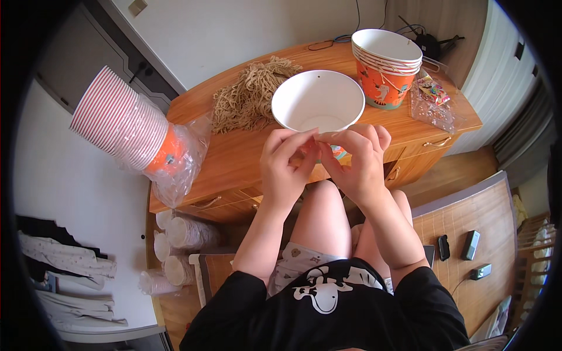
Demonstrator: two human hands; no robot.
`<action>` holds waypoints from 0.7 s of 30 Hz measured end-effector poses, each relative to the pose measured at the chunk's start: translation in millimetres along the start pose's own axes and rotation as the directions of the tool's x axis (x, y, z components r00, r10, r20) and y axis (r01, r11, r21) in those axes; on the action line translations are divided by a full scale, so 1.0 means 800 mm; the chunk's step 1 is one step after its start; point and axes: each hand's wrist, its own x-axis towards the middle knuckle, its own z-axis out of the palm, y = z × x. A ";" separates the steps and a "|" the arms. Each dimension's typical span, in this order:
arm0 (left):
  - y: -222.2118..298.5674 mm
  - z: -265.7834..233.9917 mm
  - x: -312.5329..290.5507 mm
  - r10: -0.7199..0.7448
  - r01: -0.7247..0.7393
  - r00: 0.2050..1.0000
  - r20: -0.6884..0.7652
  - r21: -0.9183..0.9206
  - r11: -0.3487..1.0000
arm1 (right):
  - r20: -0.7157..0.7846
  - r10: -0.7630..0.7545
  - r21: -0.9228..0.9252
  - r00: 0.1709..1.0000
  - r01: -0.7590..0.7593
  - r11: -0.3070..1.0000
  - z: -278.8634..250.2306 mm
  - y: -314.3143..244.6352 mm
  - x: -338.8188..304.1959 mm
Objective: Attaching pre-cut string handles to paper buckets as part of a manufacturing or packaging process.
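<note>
While your left hand (284,167) and right hand (357,155) meet in the middle of the frame, their thumbs and forefingers pinch close together at the near rim of a white-lined bucket (293,104). Whether they grip the rim itself or something thin beside it, you cannot tell from this view. The bucket stands upright at the front of the wooden bench (225,161), its mouth turned toward you, and your fingers cover much of its printed outer wall, so any lettering there is hidden.

Toward the upper right, a nested stack of orange buckets (386,82) carries a printed pale figure and a green band near the base; any writing on it is too small to make out. Just beside it lies a clear plastic bag (433,104) with a brightly coloured packet inside, its print also illegible. Behind these sit a black device (430,45) and thin cables (341,40).

Left of your bucket, a tangled heap of tan twine (253,93) takes up bench space. At the bench's left end, a tall stack of striped-rim buckets (123,123) stands partly wrapped in plastic. Lower left, more wrapped white stacks (190,234) crowd the floor. Your black shirt (252,313) bears a white cartoon print.
</note>
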 end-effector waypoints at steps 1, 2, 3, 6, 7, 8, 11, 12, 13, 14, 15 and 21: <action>0.000 0.002 0.002 0.012 -0.012 1.000 -0.012 0.008 1.000 | -0.001 0.000 -0.002 1.000 0.000 1.000 -0.002 -0.002 -0.001; -0.001 0.004 0.003 0.025 -0.024 0.999 -0.023 0.016 1.000 | 0.011 0.069 0.028 0.998 -0.070 0.997 -0.005 -0.007 -0.002; -0.002 0.005 0.003 0.025 -0.025 0.999 -0.022 0.015 1.000 | 0.025 0.138 0.056 0.990 -0.139 0.989 -0.009 -0.011 -0.003; -0.008 0.006 0.005 0.038 -0.041 0.998 -0.055 -0.062 0.997 | 0.069 0.154 0.018 0.986 -0.156 0.988 -0.018 -0.015 -0.006; -0.015 0.007 0.005 0.089 -0.089 0.993 -0.076 0.001 0.996 | 0.069 0.155 0.020 0.986 -0.157 0.987 -0.013 -0.017 -0.013; -0.017 0.009 0.007 0.141 -0.136 0.986 -0.093 0.062 0.989 | -0.031 0.270 0.217 0.962 -0.257 0.942 -0.002 -0.020 -0.020; -0.017 0.011 0.009 0.185 -0.175 0.977 -0.106 0.097 0.980 | 0.049 0.381 0.282 0.923 -0.379 0.881 -0.020 -0.025 -0.023; -0.018 0.010 0.008 0.183 -0.173 0.978 -0.104 0.101 0.980 | 0.204 0.376 0.142 0.904 -0.408 0.902 -0.027 -0.027 -0.019; -0.018 0.008 0.008 0.159 -0.153 0.981 -0.111 0.068 0.986 | 0.205 0.378 0.146 0.903 -0.410 0.900 -0.025 -0.027 -0.021; -0.017 0.010 0.009 0.138 -0.136 0.984 -0.116 0.028 0.990 | 0.212 0.411 0.269 0.887 -0.457 0.848 -0.024 -0.025 -0.022; -0.015 0.011 0.009 0.139 -0.138 0.984 -0.113 0.025 0.990 | 0.223 0.441 0.387 0.869 -0.494 0.778 -0.023 -0.023 -0.023; -0.001 0.009 0.013 0.167 -0.156 0.980 -0.105 0.107 0.982 | 0.291 0.456 0.426 0.841 -0.541 0.725 -0.029 -0.023 -0.018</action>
